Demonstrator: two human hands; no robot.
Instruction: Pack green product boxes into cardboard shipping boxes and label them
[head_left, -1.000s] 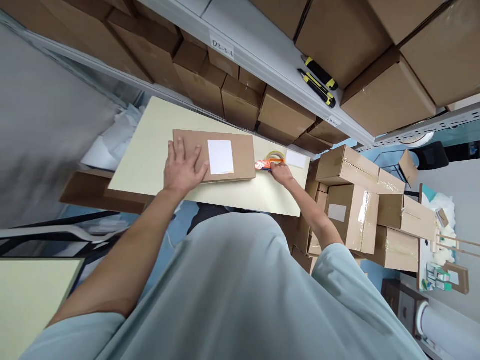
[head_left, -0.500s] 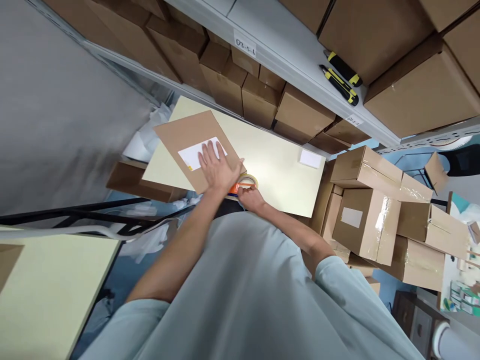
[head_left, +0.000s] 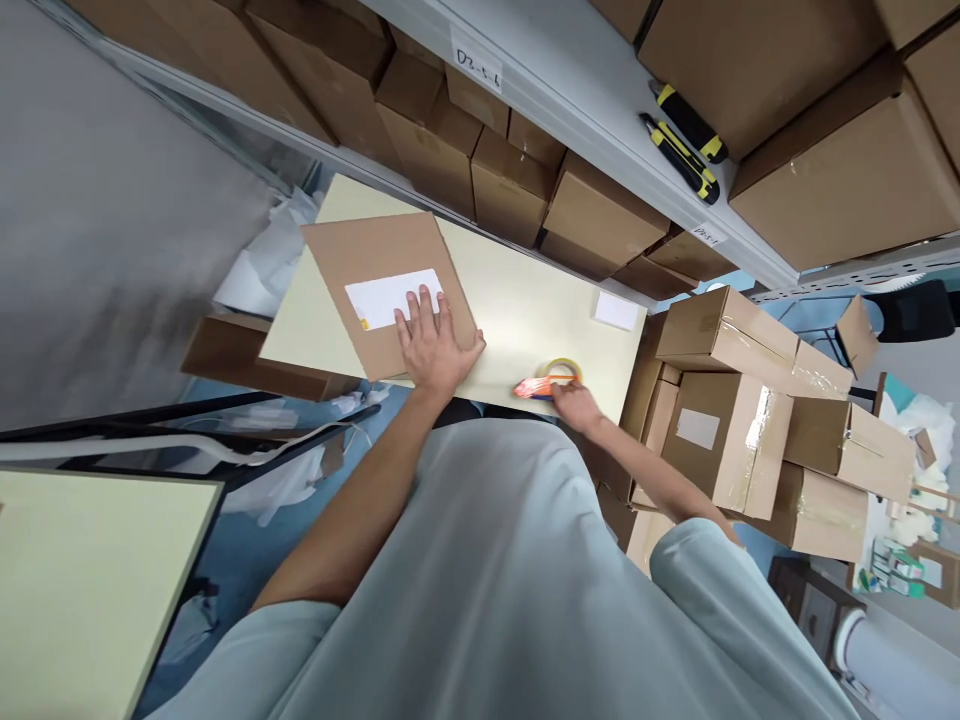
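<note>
Close below the camera, a softly creased pale-blue shirt is filling the foreground, 2 bare forearms reaching past it. The left hand is lying flat with fingers spread wide, covering part of a smooth white rectangular label on a brown cardboard box. This flat-faced box is lying askew across the left part of a smooth cream table. Well apart from it, near the table's front edge, the right hand is curling narrowly around a glossy, slightly blurred orange tape dispenser bearing a yellowish ring of tape. A thin white block is resting near the table's right end. Leftward, crumpled white paper is bunching above an open carton; rightward, square-edged cartons are piling up, shiny tape catching light. Beyond the table, a grey metal shelf is carrying 2 ridged black-and-yellow cutter knives. Farther off, a black chair is standing.
</note>
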